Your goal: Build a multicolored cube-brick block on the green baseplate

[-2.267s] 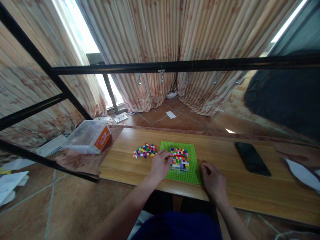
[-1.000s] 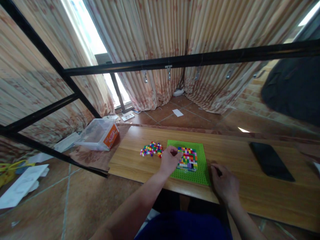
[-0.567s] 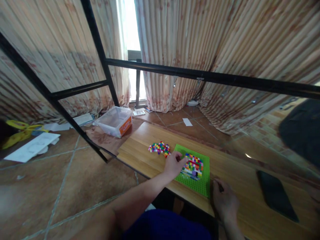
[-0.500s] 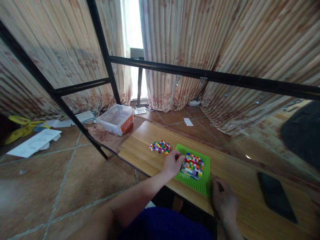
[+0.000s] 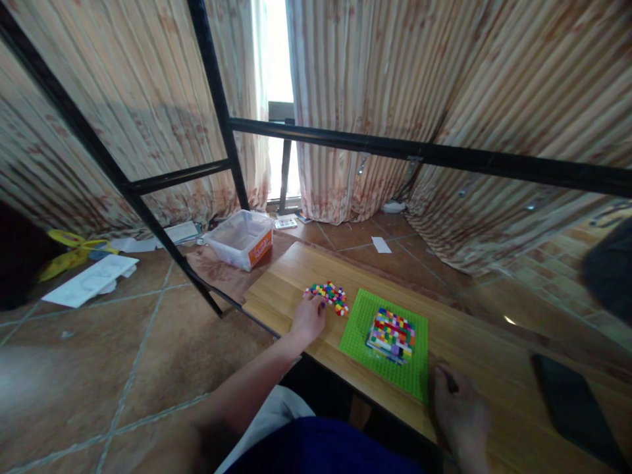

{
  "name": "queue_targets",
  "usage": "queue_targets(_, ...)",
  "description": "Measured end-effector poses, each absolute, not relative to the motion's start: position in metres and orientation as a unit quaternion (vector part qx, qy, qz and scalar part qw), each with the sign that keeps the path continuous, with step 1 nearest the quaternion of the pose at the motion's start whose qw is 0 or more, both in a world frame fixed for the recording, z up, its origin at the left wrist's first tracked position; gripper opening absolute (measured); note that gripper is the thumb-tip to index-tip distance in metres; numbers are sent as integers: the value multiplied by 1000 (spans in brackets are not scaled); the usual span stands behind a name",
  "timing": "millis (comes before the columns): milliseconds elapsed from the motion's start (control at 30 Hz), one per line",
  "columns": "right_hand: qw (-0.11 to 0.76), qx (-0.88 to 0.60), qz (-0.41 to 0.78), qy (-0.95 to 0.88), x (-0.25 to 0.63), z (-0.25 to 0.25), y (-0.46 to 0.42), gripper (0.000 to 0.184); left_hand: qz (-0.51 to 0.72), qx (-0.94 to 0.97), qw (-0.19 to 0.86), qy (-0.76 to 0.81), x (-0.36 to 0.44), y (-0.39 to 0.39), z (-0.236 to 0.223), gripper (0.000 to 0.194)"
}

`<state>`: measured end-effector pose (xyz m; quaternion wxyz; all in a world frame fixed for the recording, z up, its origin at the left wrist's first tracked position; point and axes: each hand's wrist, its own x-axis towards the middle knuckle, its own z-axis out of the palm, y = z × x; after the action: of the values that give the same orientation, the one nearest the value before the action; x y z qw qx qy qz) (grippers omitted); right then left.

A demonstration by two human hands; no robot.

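Note:
My left hand [image 5: 309,320] is at the near-left edge of a pile of small coloured building bricks [image 5: 332,293], its fingers bent together over them. A purple brick shows by the fingertips; whether they grip one is hidden. To the right lies a green studded baseplate [image 5: 361,322]. A tightly packed multicoloured brick build [image 5: 392,334] stands on it, with neither hand on the build. My right hand [image 5: 461,401] rests on the table just right of the baseplate, fingers curled in, with a dark gap between thumb and forefinger.
The narrow wooden table [image 5: 281,276] carries a dark phone-like slab [image 5: 573,405] at the right. Beyond its left end, a clear plastic box [image 5: 237,238] with an orange label sits on the floor. Black metal bars [image 5: 336,137] cross in front of the curtains.
My left hand has moved left, from the build's edge to the loose brick pile. My right hand stays beside the baseplate. The whole view has shifted slightly.

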<state>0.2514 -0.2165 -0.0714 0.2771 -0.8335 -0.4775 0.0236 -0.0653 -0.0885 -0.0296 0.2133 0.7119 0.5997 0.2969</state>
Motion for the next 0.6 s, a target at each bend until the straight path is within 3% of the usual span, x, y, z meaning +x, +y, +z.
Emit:
queue_targets(400,268,-844,42,-463,250,-68,-213,46,206,726,182,631,-59,-88,-20,17)
queue_targets(600,289,-831,34,-473,246,-68,-214,46,244,741,198,594,-52,-91,-26,17)
